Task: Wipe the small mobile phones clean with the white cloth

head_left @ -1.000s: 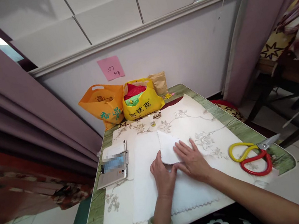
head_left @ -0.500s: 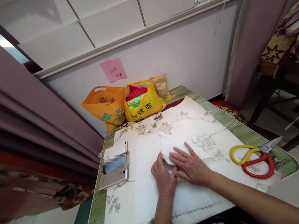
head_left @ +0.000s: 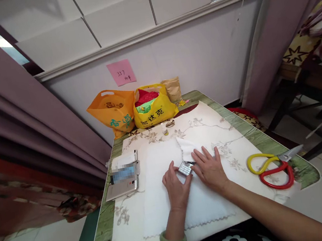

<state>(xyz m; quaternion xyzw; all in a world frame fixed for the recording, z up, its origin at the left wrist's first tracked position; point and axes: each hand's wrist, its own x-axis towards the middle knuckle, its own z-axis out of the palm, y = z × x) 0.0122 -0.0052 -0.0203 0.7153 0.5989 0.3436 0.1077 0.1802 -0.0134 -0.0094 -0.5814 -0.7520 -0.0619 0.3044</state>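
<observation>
A white cloth (head_left: 157, 194) with zigzag-cut edges lies on the table, its far right corner folded over. Under that fold shows the lower part of a silver keypad phone (head_left: 184, 168), its other end hidden by the cloth. My left hand (head_left: 174, 187), with a green bangle on the wrist, has thumb and forefinger at two sides of the phone. My right hand (head_left: 211, 170) rests palm down, fingers spread over the folded corner, its thumb beside the phone.
Scissors (head_left: 274, 171) with yellow and red handles lie at the right. Several phones (head_left: 123, 189) lie at the left. An orange bag (head_left: 114, 115), a yellow bag (head_left: 154, 109) and a brown paper packet (head_left: 172, 90) stand at the back. A small bottle (head_left: 164, 129) stands before them.
The folded cloth corner has shifted away and to the right, uncovering the phone's keypad. My right hand has moved slightly right with it. The left hand has stayed nearly in place.
</observation>
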